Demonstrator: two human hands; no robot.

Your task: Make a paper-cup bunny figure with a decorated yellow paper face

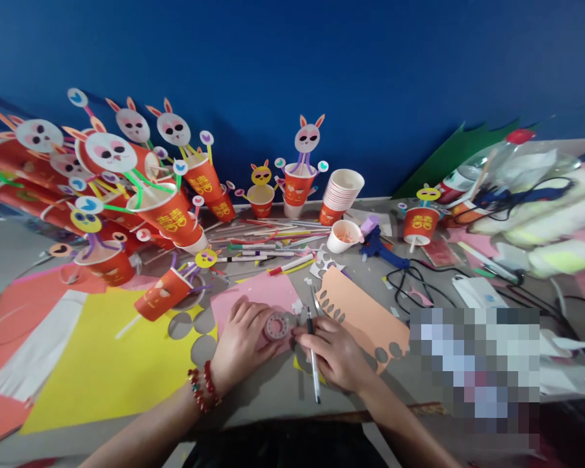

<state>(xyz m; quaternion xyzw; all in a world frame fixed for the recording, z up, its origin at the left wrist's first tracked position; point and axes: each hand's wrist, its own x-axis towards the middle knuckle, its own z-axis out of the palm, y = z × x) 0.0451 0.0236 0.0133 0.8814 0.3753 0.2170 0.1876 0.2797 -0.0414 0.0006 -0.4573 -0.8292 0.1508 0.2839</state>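
Note:
Near the table's front, my left hand is closed on a small roll of tape, a pale ring with a patterned face. A pink paper sheet lies under it. Just right of the roll, my right hand has a black-and-clear pen held slantwise across its fingers. Its thumb and index fingertip are pinched close to the roll's edge; whether they grip a strip of tape I cannot make out. A peach paper sheet with cut-out holes lies beyond my right hand.
Several red paper cups with paper rabbit faces crowd the left. Yellow paper covers the left front. Behind my hands lie pens and straws, a stack of paper cups and a blue glue gun. A black cord winds across the right.

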